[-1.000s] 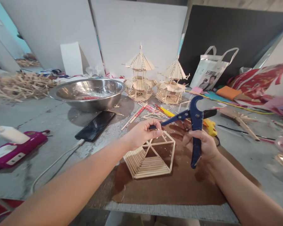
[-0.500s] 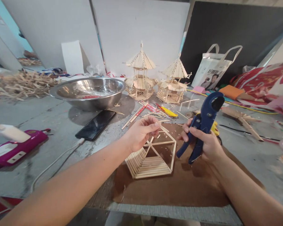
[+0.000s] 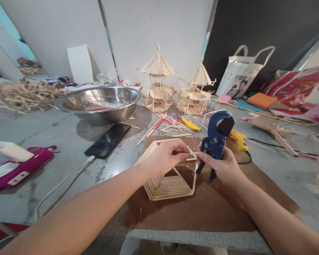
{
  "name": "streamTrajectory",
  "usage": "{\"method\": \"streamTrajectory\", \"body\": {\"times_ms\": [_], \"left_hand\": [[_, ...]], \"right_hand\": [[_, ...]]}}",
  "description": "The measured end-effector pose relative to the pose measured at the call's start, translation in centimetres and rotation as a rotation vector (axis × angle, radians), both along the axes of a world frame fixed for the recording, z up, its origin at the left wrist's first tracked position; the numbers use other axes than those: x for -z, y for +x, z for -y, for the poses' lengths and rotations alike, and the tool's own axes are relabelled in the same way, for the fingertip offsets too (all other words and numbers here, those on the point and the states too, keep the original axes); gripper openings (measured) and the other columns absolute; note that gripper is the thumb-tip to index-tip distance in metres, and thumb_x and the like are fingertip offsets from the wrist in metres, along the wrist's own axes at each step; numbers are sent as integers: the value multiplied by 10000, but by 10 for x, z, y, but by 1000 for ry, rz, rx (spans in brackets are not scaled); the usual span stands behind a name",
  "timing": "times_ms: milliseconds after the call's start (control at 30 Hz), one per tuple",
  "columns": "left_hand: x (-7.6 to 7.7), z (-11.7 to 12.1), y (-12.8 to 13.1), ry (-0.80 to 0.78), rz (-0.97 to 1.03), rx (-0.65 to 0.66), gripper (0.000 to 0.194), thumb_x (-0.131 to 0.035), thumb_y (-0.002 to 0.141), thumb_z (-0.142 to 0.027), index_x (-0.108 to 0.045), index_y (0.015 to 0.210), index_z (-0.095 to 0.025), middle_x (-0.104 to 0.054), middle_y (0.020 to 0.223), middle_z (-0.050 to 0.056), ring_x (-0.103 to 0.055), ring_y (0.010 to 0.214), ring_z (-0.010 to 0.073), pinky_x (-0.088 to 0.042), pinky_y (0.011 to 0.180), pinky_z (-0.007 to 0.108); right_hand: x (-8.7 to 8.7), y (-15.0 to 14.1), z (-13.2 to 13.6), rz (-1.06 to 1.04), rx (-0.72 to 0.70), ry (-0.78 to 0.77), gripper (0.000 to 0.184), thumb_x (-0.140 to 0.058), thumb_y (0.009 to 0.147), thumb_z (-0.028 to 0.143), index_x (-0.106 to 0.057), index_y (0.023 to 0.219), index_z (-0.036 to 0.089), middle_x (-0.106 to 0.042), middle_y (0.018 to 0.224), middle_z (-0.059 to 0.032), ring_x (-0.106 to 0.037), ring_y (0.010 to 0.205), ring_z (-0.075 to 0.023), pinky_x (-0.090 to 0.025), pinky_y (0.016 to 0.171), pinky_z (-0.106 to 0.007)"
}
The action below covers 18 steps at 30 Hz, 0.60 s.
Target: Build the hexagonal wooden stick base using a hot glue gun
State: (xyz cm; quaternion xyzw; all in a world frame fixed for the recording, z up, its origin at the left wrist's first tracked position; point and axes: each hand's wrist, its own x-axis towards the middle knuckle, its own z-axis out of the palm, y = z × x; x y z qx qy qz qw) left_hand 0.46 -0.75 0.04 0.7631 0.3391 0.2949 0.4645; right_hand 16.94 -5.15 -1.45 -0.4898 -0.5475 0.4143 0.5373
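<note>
My left hand (image 3: 167, 157) is closed in a pinch on a thin wooden stick (image 3: 191, 158) above a hexagonal roof frame of sticks (image 3: 168, 185). The frame rests on a brown board (image 3: 202, 209). My right hand (image 3: 223, 166) grips a blue ratchet cutter (image 3: 215, 140), held upright with its jaw at the top. The fingertips of both hands meet at the stick, just right of the frame's far edge.
Two finished stick pagodas (image 3: 157, 83) (image 3: 195, 90) stand at the back. A steel bowl (image 3: 98, 103), a black phone (image 3: 107, 140), loose sticks (image 3: 167, 126), a yellow glue gun (image 3: 236, 139), a pink tool (image 3: 14, 168), a white bag (image 3: 240, 76) and a heap of stick offcuts (image 3: 23, 95) surround the board.
The cutter's handles came together and it swung upright, down and left toward my left hand. My left hand now pinches a stick between both hands; the view shifted slightly.
</note>
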Motion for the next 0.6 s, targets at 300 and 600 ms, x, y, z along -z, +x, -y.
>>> {"method": "streamTrajectory", "body": {"times_ms": [300,600], "left_hand": [[2,-6,-7,419,-210,-53,244,-400,786,-310,-604,774,-176,-557,640,1,-483,607,102,-345,558,207],[2,-17,-11,485,-130,-72,227,-385,800,-276,-583,787,-168,-564,695,7,-487,633,94,-354,588,200]], "right_hand": [[0,11,-3,471,42,268,265,-506,697,246,-460,954,204,-549,858,-34,-522,777,-160,-417,709,-302],[12,18,-16,994,132,312,472,-488,632,177,-378,1091,204,-510,1035,-74,-476,936,-221,-381,792,-348]]}}
